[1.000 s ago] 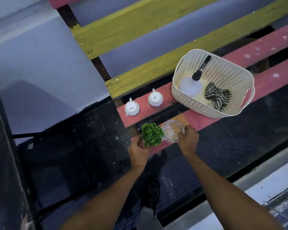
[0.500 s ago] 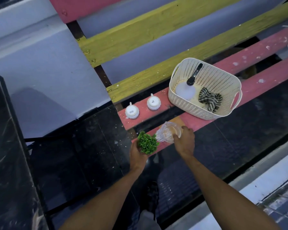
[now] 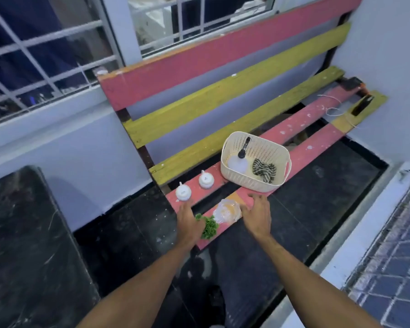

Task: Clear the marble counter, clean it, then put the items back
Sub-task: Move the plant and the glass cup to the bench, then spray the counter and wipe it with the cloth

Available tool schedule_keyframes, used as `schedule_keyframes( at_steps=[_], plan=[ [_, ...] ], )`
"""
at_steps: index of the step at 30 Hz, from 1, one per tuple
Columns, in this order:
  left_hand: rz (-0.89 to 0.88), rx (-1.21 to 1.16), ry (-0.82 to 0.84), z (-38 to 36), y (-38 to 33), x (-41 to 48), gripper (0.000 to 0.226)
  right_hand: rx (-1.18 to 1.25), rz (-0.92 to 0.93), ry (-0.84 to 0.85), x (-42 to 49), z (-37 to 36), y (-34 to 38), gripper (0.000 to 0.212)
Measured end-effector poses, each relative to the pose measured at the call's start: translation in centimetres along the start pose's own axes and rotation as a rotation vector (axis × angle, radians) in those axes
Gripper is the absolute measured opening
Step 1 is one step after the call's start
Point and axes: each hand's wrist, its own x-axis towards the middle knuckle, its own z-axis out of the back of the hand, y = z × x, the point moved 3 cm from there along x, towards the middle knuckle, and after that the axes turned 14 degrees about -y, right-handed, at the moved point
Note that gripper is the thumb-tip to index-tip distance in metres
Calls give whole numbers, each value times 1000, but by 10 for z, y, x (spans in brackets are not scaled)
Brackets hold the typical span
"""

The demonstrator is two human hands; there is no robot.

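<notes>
A small green plant (image 3: 208,227) and a clear glass (image 3: 226,211) lie on the front pink slat of the bench (image 3: 301,157). My left hand (image 3: 188,220) hovers just left of the plant, fingers straight, holding nothing. My right hand (image 3: 257,214) is just right of the glass, fingers spread and relaxed. Two white ceramic pots (image 3: 183,192) (image 3: 206,179) stand on the pink slat behind. A cream perforated basket (image 3: 234,143) farther right holds a white spray bottle with a black head (image 3: 237,163) and a striped cloth (image 3: 264,170).
A dark marble counter (image 3: 26,233) fills the lower left. The bench has pink and yellow slats with gaps between them. A barred window (image 3: 45,55) is above left, a white wall to the right, and dark floor (image 3: 317,197) under the bench.
Both hands have let go: the plant and the glass now lie on the front slat, and the hands have opened beside them. The view has tilted up and pulled back.
</notes>
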Motion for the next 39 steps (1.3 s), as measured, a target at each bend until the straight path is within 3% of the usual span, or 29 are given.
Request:
schedule_keyframes(
  at_steps=[4, 11, 20, 23, 28, 31, 34, 39],
  plan=[
    [-158, -2, 29, -9, -65, 27, 72, 13, 24, -36, 33, 9, 7, 44],
    [-252, -9, 93, -96, -152, 107, 74, 121, 24, -29, 153, -18, -27, 40],
    [-82, 137, 238, -204, -156, 189, 107, -123, -9, 322, 266, -109, -86, 79],
    [-33, 124, 246, -222, -146, 198, 78, -261, 47, 385, 278, -136, -99, 83],
    [-38, 28, 98, -229, -143, 198, 31, -468, 218, 276, 278, -154, -97, 48],
    [-62, -19, 63, -225, -144, 194, 24, -454, 331, 253, 284, -151, -100, 34],
    [-140, -87, 47, -212, -151, 189, 26, -394, 314, 220, 290, -141, -99, 20],
    [-229, -314, -29, -152, -183, 165, 21, -135, 233, 62, 282, -95, -51, 43]
  ],
)
